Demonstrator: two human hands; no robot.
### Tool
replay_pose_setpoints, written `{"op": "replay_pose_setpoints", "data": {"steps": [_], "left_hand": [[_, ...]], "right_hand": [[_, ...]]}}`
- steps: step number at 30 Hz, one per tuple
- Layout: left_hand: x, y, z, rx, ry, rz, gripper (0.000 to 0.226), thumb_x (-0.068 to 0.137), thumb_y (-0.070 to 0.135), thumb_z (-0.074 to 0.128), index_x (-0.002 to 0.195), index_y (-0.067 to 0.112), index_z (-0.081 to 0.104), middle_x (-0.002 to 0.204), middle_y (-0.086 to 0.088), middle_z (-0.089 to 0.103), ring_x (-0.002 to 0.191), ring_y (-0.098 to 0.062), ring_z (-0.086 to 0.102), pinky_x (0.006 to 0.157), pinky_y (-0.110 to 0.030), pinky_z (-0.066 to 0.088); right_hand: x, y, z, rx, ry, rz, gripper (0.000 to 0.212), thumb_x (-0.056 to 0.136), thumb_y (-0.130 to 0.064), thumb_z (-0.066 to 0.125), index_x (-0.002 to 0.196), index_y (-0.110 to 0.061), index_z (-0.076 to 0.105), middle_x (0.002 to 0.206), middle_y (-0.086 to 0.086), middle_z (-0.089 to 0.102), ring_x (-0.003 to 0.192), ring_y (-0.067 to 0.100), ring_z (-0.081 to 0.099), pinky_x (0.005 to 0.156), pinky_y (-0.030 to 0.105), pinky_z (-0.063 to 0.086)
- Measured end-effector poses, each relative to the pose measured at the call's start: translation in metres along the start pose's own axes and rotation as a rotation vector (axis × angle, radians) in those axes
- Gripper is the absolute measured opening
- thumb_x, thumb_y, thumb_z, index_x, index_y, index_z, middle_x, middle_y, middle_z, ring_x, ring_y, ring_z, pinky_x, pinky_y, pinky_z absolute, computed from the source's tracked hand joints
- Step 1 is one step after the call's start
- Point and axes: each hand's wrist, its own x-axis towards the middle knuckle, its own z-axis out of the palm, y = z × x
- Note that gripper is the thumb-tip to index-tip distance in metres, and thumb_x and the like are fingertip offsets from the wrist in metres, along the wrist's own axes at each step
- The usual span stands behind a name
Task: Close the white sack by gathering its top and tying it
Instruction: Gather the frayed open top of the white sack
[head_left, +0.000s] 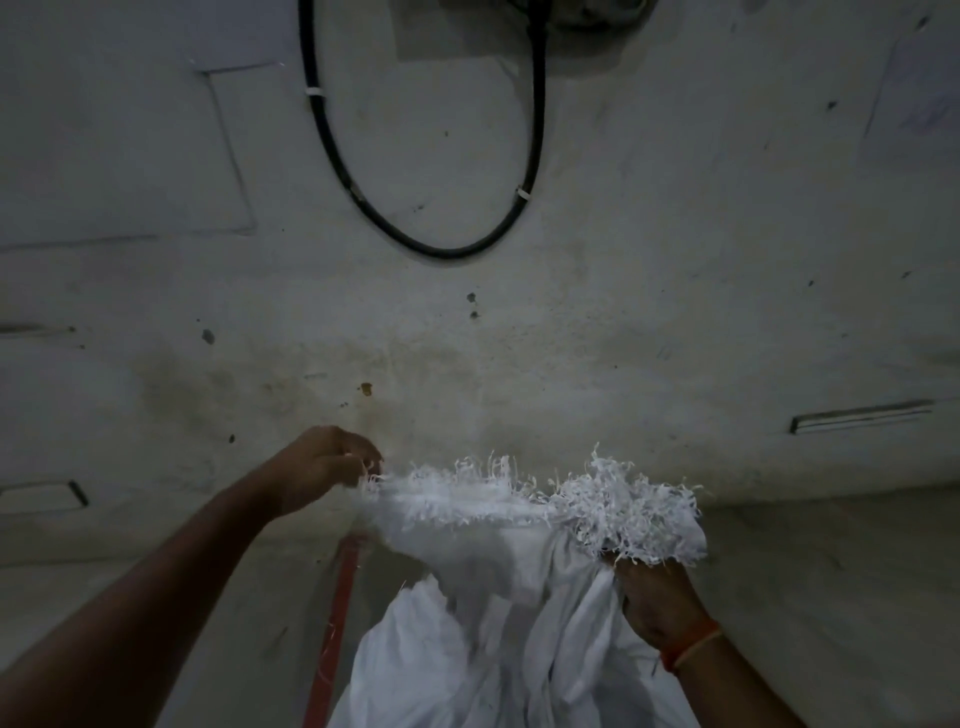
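At the frayed rim, both hands grip the white sack (493, 597), its base cut off.

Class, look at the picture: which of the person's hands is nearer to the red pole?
Left. The left hand pinches the sack's frayed edge just above the red pole; the right hand grips across the sack.

A white sack (498, 623) stands in front of a dirty wall (623, 322). Its top edge is frayed into lots of little white threads (608, 499). The left hand (322, 467) pinches the far left corner of the top. The right hand (654, 597) grips a bunch of the cloth on the right side. A black cable (363, 208) loops on the wall above. A red bar (332, 634) shows just beside the sack.
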Motion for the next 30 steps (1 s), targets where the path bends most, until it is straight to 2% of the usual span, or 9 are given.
{"op": "replay_pose_setpoints", "data": {"steps": [7, 10, 13, 18, 20, 22, 25, 26, 30], "left_hand": [[0.002, -0.002, 0.027, 0.064, 0.063, -0.140, 0.026, 0.093, 0.019, 0.056, 0.110, 0.013, 0.074, 0.116, -0.005, 0.072, 0.094, -0.017, 0.069, 0.079, -0.027, 0.056], [0.013, 0.032, 0.039, 0.274, 0.210, 0.048, 0.034, 0.086, 0.038, 0.048, 0.103, 0.022, 0.073, 0.118, 0.000, 0.070, 0.101, -0.012, 0.064, 0.089, -0.033, 0.055], [0.030, 0.066, 0.051, 0.390, 0.240, 0.225, 0.035, 0.085, 0.038, 0.053, 0.116, 0.028, 0.066, 0.131, 0.007, 0.064, 0.120, -0.010, 0.054, 0.106, -0.038, 0.045], [0.070, 0.089, 0.097, 0.619, -0.225, 0.438, 0.069, 0.086, 0.030, 0.072, 0.147, 0.032, 0.041, 0.154, 0.003, 0.045, 0.141, -0.017, 0.036, 0.119, -0.038, 0.029], [0.082, 0.080, 0.111, 0.683, -0.405, 0.395, 0.068, 0.087, 0.029, 0.072, 0.148, 0.026, 0.043, 0.151, -0.004, 0.049, 0.140, -0.024, 0.041, 0.119, -0.043, 0.031], [0.082, 0.076, 0.121, 0.722, -0.468, 0.324, 0.052, 0.088, 0.030, 0.067, 0.138, 0.020, 0.055, 0.139, -0.009, 0.060, 0.130, -0.028, 0.052, 0.110, -0.040, 0.041], [0.076, 0.071, 0.122, 0.644, -0.424, 0.242, 0.031, 0.090, 0.035, 0.060, 0.111, 0.015, 0.068, 0.116, -0.008, 0.071, 0.109, -0.027, 0.064, 0.089, -0.030, 0.046], [0.075, 0.069, 0.118, 0.596, -0.371, 0.231, 0.027, 0.091, 0.036, 0.061, 0.109, 0.016, 0.068, 0.114, -0.007, 0.072, 0.106, -0.026, 0.066, 0.085, -0.029, 0.046], [0.070, 0.060, 0.100, 0.538, -0.202, 0.209, 0.037, 0.092, 0.037, 0.062, 0.125, 0.022, 0.062, 0.125, -0.004, 0.070, 0.110, -0.024, 0.066, 0.090, -0.031, 0.049]], "right_hand": [[-0.011, 0.002, 0.007, -0.113, 0.037, -0.098, 0.046, 0.106, -0.024, 0.004, 0.109, -0.014, 0.049, 0.095, 0.016, 0.077, 0.105, 0.027, 0.046, 0.119, 0.024, 0.001], [-0.016, 0.002, 0.019, -0.116, 0.059, -0.118, 0.045, 0.107, -0.026, 0.005, 0.113, -0.016, 0.049, 0.133, 0.008, 0.063, 0.146, 0.026, 0.018, 0.121, 0.024, -0.001], [-0.015, 0.002, 0.018, -0.171, 0.065, -0.180, 0.046, 0.106, -0.024, 0.004, 0.109, -0.016, 0.049, 0.102, 0.012, 0.076, 0.133, 0.036, 0.031, 0.122, 0.028, -0.005], [-0.015, -0.003, 0.009, -0.227, 0.058, -0.189, 0.046, 0.106, -0.022, 0.003, 0.120, -0.018, 0.047, 0.145, 0.008, 0.048, 0.151, 0.024, 0.006, 0.122, 0.031, -0.007], [-0.018, -0.002, 0.012, -0.193, -0.021, -0.089, 0.049, 0.106, -0.025, 0.002, 0.148, -0.020, 0.029, 0.165, 0.003, 0.007, 0.152, 0.014, -0.012, 0.122, 0.028, -0.004], [-0.024, -0.001, 0.003, 0.110, -0.368, 0.134, 0.058, 0.103, -0.047, 0.006, 0.150, -0.023, 0.033, 0.161, -0.002, 0.025, 0.152, 0.006, -0.002, 0.115, 0.010, 0.014], [-0.015, -0.008, -0.004, 0.865, -0.362, 0.829, 0.084, 0.026, -0.099, 0.050, 0.085, -0.045, 0.077, 0.077, -0.038, 0.069, 0.085, -0.013, 0.063, 0.083, 0.011, 0.043], [-0.012, -0.008, -0.005, 0.995, -0.265, 0.966, 0.086, 0.019, -0.091, 0.060, 0.081, -0.033, 0.076, 0.062, -0.027, 0.069, 0.069, -0.003, 0.065, 0.078, 0.022, 0.051], [0.006, -0.021, -0.011, 1.089, -0.141, 1.166, 0.013, 0.089, -0.019, 0.066, 0.085, -0.007, 0.063, 0.079, 0.009, 0.064, 0.068, 0.022, 0.060, 0.072, 0.039, 0.052]]}}
